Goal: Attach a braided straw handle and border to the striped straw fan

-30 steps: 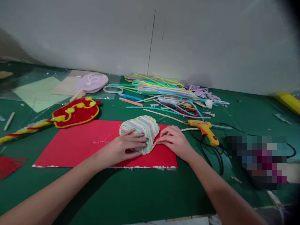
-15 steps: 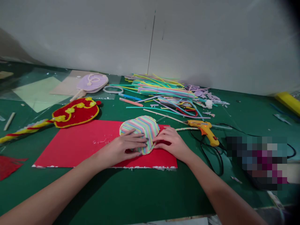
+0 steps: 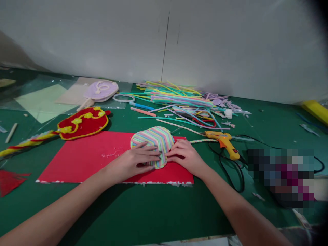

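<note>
A rounded panel of pastel-striped pipe cleaners lies on a red sheet. My left hand rests across its lower left part, fingers stretched out and pressing flat on the stripes. At the panel's right edge, my right hand has its fingers closed in a pinch. A twisted pastel cord runs out from behind that hand to the right; the fingers hide its other end, which appears pinched against the panel edge. A yellow glue gun lies to the right of my right hand, over the cord's far end.
Behind the sheet is a heap of pastel pipe cleaners. A red fan-shaped piece with yellow trim overlaps the sheet's left corner; a lilac fan-shaped piece lies beyond. A black cable loops at right, near a blurred-out object.
My right hand has shifted slightly left along the panel's edge, and the twisted cord has moved a little left with it. My left hand and the panel stay in place.
</note>
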A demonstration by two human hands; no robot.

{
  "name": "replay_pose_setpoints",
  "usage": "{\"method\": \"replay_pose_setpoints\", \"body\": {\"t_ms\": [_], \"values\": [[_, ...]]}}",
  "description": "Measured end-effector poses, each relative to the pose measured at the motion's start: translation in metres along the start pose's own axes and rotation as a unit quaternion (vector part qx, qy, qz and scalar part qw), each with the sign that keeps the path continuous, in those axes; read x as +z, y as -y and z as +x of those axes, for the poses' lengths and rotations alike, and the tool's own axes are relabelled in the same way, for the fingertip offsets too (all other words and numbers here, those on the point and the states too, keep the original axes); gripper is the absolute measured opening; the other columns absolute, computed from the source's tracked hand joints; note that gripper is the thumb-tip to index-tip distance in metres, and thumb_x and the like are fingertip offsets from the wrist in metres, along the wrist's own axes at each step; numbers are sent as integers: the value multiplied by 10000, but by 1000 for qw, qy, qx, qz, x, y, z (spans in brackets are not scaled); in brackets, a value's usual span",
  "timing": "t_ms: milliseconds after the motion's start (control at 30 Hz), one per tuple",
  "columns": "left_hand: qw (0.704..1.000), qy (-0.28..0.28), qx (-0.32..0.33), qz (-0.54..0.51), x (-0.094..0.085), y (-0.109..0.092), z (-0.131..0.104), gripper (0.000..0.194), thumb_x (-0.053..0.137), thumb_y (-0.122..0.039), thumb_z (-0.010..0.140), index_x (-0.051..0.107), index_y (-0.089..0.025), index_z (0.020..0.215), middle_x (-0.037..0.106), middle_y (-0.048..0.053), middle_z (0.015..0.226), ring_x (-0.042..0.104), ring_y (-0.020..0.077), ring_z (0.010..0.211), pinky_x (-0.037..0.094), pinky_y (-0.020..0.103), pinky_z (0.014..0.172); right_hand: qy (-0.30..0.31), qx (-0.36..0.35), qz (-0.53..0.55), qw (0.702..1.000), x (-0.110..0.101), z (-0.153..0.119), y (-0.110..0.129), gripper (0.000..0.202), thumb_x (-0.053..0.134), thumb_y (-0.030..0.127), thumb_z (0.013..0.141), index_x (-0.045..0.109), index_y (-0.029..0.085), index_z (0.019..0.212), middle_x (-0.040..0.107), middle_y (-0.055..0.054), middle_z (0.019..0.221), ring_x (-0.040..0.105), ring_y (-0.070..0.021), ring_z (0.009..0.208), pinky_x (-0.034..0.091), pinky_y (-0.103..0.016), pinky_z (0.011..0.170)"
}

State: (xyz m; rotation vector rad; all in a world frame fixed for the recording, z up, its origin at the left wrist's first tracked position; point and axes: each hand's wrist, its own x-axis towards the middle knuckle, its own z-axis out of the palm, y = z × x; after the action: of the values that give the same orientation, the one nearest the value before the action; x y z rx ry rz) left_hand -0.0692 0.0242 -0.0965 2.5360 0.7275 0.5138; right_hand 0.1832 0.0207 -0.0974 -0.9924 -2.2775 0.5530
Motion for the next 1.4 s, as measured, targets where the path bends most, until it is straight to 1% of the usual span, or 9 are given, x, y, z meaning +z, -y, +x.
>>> {"method": "replay_pose_setpoints", "body": {"t_ms": [300,567,767,967,1233,1333,1400], "values": [[1000,-1,17,5,2,4,-2,324,536,-268,886,579,-219,1204,623,48,1218,472,191,1251,270,430,1120,6,7,-5,1000,-1,-1,1,138,630,339,818,705,235,872,653,-12,843,561,-157,852,402,-343,847],[1000,-6,16,2,2,3,-1,330,533,-262,887,574,-235,1213,627,49,1212,471,190,1251,253,431,1127,45,10,-29,999,-11,0,8,166,613,341,834,693,233,931,649,-23,894,555,-164,894,391,-349,875],[1000,-9,15,-1,1,2,0,325,548,-256,878,584,-222,1199,629,42,1208,479,191,1243,271,423,1122,73,14,-47,996,-14,-3,9,210,607,363,837,671,260,1009,639,-36,962,552,-181,954,396,-375,903],[1000,-5,9,-8,0,2,0,332,561,-246,869,587,-229,1199,627,42,1211,476,193,1246,265,424,1123,76,29,-54,995,-14,-3,15,234,613,389,828,660,255,1014,623,-49,971,540,-202,966,385,-400,921],[1000,-10,16,4,1,1,-1,324,545,-245,879,587,-217,1199,634,47,1201,480,193,1242,276,422,1118,90,42,-53,994,-17,-3,21,309,625,457,797,639,246,1022,604,-51,1005,526,-211,984,329,-460,994],[1000,-5,13,7,1,2,0,327,546,-254,879,583,-224,1202,634,46,1201,477,195,1245,274,429,1118,89,44,-46,994,-17,-3,21,296,628,440,797,634,248,1023,602,-52,1005,526,-212,985,334,-461,990],[1000,-3,13,7,1,2,0,329,544,-257,880,580,-226,1206,631,46,1205,474,196,1248,275,432,1118,91,47,-44,994,-17,-3,21,248,614,377,816,631,244,1024,602,-49,995,524,-205,980,357,-437,967]]}}
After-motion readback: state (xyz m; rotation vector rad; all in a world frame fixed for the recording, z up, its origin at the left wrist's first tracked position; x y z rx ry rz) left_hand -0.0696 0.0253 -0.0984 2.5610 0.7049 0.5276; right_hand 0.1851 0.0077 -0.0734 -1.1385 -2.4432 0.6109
